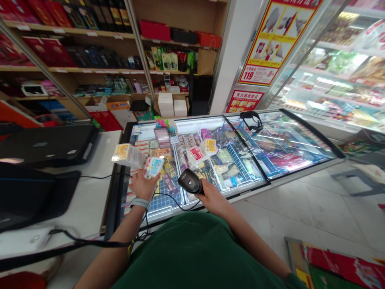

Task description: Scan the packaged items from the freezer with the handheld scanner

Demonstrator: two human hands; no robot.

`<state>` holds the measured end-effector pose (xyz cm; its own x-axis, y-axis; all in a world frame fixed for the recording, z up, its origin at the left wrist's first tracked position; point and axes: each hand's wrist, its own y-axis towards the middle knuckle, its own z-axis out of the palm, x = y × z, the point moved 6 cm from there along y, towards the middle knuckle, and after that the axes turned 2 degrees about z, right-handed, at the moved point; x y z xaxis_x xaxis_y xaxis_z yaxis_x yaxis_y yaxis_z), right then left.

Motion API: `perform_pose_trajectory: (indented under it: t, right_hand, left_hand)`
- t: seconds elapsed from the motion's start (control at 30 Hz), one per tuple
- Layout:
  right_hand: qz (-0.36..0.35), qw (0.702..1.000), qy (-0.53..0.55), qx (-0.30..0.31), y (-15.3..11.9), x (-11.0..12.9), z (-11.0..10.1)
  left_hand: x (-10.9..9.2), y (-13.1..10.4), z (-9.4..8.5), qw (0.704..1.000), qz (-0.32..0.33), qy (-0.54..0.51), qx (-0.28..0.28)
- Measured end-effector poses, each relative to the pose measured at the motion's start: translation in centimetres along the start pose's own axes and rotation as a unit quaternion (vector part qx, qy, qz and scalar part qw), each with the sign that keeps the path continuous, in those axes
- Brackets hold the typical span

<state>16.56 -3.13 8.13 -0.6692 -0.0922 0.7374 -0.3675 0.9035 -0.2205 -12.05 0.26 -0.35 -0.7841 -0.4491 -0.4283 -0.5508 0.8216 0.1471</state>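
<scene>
My right hand (214,196) is wrapped around the handle of a black barcode scanner (190,181), its head tilted to the left above the freezer glass. A thin black cable hangs from it and loops left. My left hand (143,185), with a grey band on the wrist, holds a small blue-and-white pack (155,166) between thumb and fingers over the glass. Just left of that pack stand clear packs with yellow labels (122,151) in a stack. Farther right on the glass lie a red-and-white packet (195,154) and a yellow-labelled pack (210,146).
The glass-topped freezer (270,182) with bagged goods inside spans the front. A black strap-like object (252,120) rests on its far edge. Black electronic equipment (51,146) stands on the left counter (102,176). A grey stool (357,180) is on the floor at right.
</scene>
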Motion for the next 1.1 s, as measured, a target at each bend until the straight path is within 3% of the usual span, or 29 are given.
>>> perform_pose_trajectory:
  t: [0.2, 0.47, 0.67, 0.9, 1.1]
  right_hand:
    - [-0.003, 1.000, 0.004, -0.007, -0.2, -0.8, 0.0]
    - [0.005, 1.000, 0.003, -0.020, -0.5, -1.7, -0.1]
    - [0.018, 1.000, 0.003, -0.024, -0.8, -1.9, -0.3]
    - [0.029, 0.999, 0.001, -0.037, -1.1, -3.0, -0.8]
    - [0.049, 0.997, -0.001, -0.064, -2.1, -5.0, -1.3]
  left_hand:
    - [2.5, 2.5, 1.9, 0.998, -0.060, 0.018, 0.020]
    - [2.7, 3.8, 4.3, 0.998, -0.059, 0.028, 0.025]
    - [2.4, 2.8, 4.1, 0.999, -0.035, 0.027, -0.002]
    - [0.0, 0.9, 2.7, 0.996, 0.083, 0.005, -0.016]
    - [-6.3, 2.2, 3.0, 0.957, 0.286, -0.025, 0.041]
